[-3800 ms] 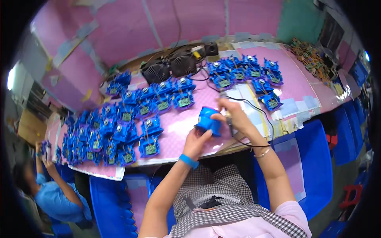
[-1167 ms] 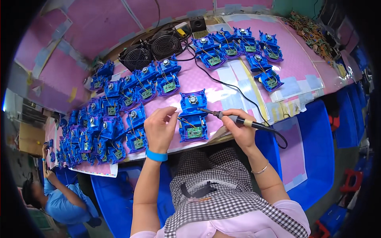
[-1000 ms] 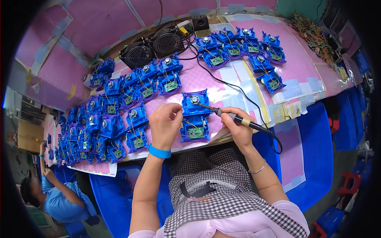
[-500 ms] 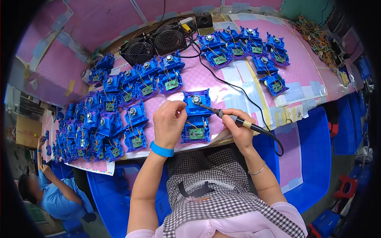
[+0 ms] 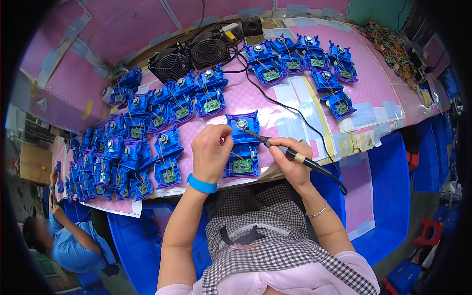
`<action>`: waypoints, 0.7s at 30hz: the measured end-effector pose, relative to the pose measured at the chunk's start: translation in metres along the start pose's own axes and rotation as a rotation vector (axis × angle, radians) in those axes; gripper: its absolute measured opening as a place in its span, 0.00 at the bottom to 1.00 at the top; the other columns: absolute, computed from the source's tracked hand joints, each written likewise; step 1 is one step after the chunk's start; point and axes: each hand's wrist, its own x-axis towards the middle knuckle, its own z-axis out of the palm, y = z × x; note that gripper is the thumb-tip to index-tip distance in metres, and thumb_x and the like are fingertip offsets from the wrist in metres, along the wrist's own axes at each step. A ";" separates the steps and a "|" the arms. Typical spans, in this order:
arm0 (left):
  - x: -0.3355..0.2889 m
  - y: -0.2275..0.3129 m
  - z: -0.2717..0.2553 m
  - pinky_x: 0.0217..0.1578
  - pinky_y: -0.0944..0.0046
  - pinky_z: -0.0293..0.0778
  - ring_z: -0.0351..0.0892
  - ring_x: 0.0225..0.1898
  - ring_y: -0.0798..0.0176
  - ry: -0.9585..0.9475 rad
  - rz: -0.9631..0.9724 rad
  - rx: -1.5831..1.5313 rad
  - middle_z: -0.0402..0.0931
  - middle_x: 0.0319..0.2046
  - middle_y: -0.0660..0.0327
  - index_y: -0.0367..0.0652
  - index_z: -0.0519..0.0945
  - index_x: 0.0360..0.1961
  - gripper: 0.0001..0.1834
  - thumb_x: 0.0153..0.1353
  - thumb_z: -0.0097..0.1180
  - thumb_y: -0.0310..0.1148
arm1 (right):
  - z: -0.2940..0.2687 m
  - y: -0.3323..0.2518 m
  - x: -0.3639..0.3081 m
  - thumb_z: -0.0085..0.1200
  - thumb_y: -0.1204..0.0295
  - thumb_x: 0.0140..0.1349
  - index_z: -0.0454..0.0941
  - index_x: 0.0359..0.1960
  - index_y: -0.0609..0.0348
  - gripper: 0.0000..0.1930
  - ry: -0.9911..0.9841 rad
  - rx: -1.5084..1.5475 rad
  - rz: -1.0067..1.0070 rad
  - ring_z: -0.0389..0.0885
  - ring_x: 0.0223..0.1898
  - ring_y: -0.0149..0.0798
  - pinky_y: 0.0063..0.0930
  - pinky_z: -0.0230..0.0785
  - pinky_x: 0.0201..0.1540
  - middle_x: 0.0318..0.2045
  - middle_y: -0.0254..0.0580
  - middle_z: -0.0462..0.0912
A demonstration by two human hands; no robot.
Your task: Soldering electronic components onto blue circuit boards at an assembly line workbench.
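My right hand [image 5: 293,162] grips a soldering iron [image 5: 309,162] like a pen. The iron's tip meets or nearly meets the edge of a small round silver speaker [image 5: 242,124] in an open blue plastic housing [image 5: 251,119]. My left hand [image 5: 210,151] is closed in a pinch just left of that housing; what its fingertips hold, if anything, is hidden. Below lies the matching housing half with a green circuit board [image 5: 242,166]. Thin wires run up from the board, partly behind my left fingers.
Many similar opened blue housings [image 5: 135,129] crowd the left, with several more [image 5: 295,64] at the back right. Two black fans [image 5: 209,50] stand behind. The iron's black cord [image 5: 300,110] crosses the pink table. A wire pile [image 5: 393,51] lies far right. Another person [image 5: 73,243] is at left.
My right hand and the iron's handle have shifted slightly left, and the handle's back end sits a bit lower. The tip stays by the speaker. My left hand has barely moved.
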 end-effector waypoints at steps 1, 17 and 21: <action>0.000 0.000 0.000 0.23 0.69 0.71 0.75 0.21 0.68 -0.003 0.002 0.011 0.78 0.24 0.61 0.38 0.81 0.28 0.05 0.48 0.62 0.21 | -0.001 0.000 0.000 0.61 0.75 0.55 0.83 0.36 0.64 0.08 -0.021 -0.048 -0.036 0.78 0.26 0.25 0.19 0.67 0.29 0.26 0.38 0.84; 0.000 0.009 0.015 0.26 0.63 0.74 0.79 0.24 0.60 -0.065 0.046 0.104 0.79 0.25 0.57 0.38 0.82 0.32 0.06 0.50 0.61 0.22 | -0.017 0.012 0.012 0.62 0.75 0.53 0.85 0.34 0.63 0.07 0.000 0.026 0.118 0.73 0.20 0.21 0.17 0.64 0.24 0.23 0.36 0.83; 0.002 0.008 0.019 0.26 0.63 0.74 0.80 0.24 0.59 -0.078 0.051 0.102 0.79 0.25 0.57 0.38 0.82 0.32 0.07 0.50 0.61 0.22 | -0.018 0.013 0.012 0.62 0.75 0.53 0.85 0.34 0.63 0.08 -0.006 0.020 0.091 0.75 0.22 0.23 0.18 0.66 0.26 0.25 0.38 0.84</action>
